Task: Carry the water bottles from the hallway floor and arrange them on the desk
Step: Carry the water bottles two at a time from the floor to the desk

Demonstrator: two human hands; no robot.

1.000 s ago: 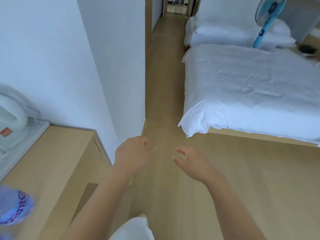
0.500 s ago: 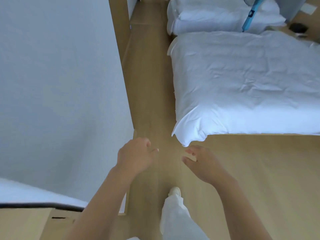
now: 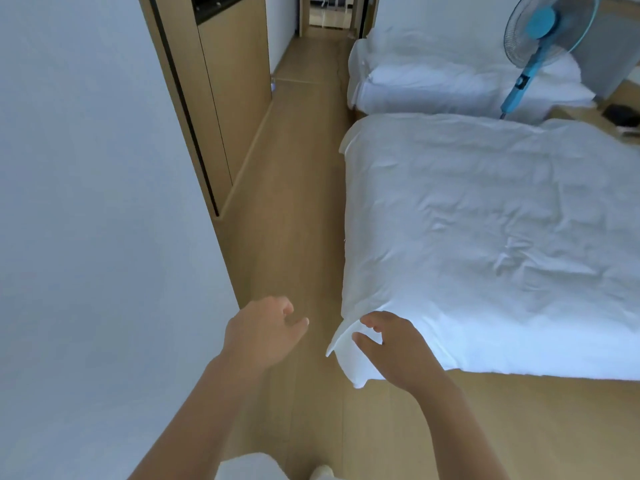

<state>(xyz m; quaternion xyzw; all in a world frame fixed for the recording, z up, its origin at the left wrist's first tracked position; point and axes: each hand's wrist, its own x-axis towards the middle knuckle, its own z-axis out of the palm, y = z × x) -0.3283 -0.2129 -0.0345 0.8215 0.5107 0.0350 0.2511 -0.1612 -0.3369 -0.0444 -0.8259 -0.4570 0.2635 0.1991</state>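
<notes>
Your left hand [image 3: 263, 336] and right hand [image 3: 393, 348] hang empty, fingers loosely curled, touching nothing, over the floor [image 3: 304, 188]. The bed [image 3: 485, 237] lies at 2 o'clock. One small bottle [image 3: 273, 85], barely discernible, stands by the wall at 12 o'clock.

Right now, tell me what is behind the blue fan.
Behind the blue fan show the far bed's white pillows and a grey panel. The fan's base is hidden by the near bed.

A light wooden plank floor [image 3: 298, 174] runs down the hallway; two beds with rumpled white duvets [image 3: 485, 237] stand on it, and a small bluish object [image 3: 273, 85] sits far off by the wall
</notes>
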